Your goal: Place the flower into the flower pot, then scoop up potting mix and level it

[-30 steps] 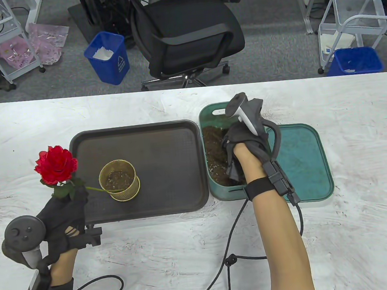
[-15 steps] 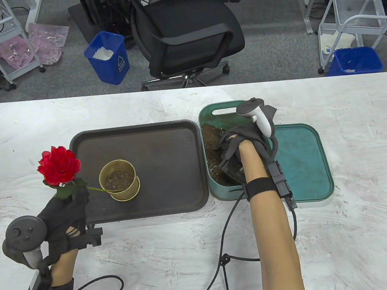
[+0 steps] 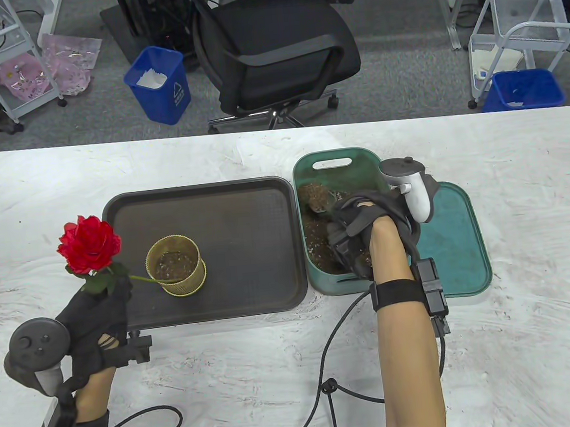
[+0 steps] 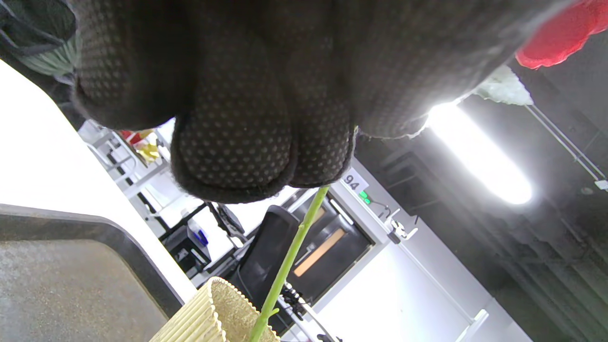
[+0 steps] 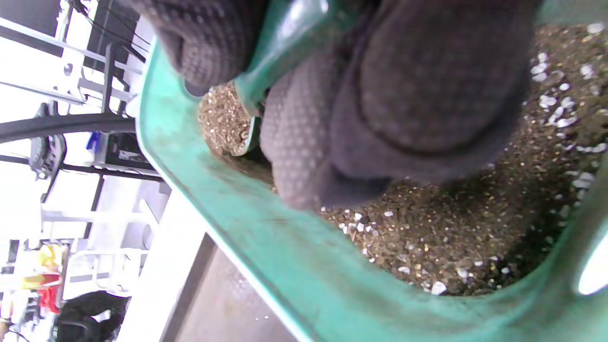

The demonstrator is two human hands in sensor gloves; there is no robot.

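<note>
My left hand (image 3: pixel 97 312) pinches the green stem (image 4: pixel 289 254) of a red flower (image 3: pixel 89 244) just below the bloom. The stem's lower end slants into the ribbed gold flower pot (image 3: pixel 176 266), which holds some potting mix and stands on the dark tray (image 3: pixel 245 212). My right hand (image 3: pixel 361 231) is inside the green bin (image 3: pixel 333 162) of potting mix (image 5: pixel 475 228), gripping the handle of a green scoop (image 5: pixel 280 42). The scoop's bowl (image 3: pixel 315 202) is heaped with mix near the bin's far end.
The bin's green lid (image 3: pixel 449 239) lies flat to its right. Glove cables (image 3: pixel 328 369) trail over the white table's near side. Beyond the far table edge stand an office chair (image 3: pixel 275 50), blue bins and white carts.
My right hand has rotated and drawn back to the right, bringing the mix-laden scoop into sight in the bin. The left hand and flower have barely shifted.
</note>
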